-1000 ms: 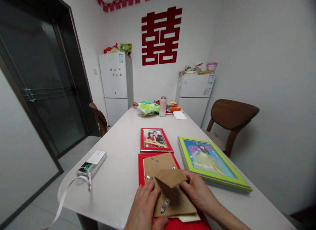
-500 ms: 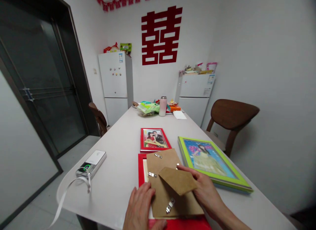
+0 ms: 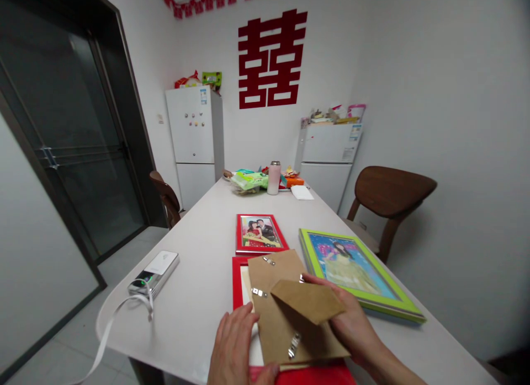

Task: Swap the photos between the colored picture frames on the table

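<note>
A red picture frame (image 3: pixel 236 280) lies face down at the near edge of the white table (image 3: pixel 199 274). Its brown backing board (image 3: pixel 276 319), with a fold-out stand flap (image 3: pixel 308 300) and metal clips, is lifted and shifted right of the frame. My right hand (image 3: pixel 354 327) grips the board's right edge from under the flap. My left hand (image 3: pixel 234 349) rests with fingers flat on the frame's left side, touching the white sheet beneath the board.
A small red framed photo (image 3: pixel 259 234) lies just beyond, and a larger green framed picture (image 3: pixel 356 272) to the right. A white power bank with strap (image 3: pixel 154 273) sits left. Bags and a pink bottle (image 3: pixel 273 178) stand at the far end; wooden chairs flank the table.
The backing board has been drawn up and to the right off the red frame by my right hand, exposing the white sheet at the left. My left hand stayed on the frame.
</note>
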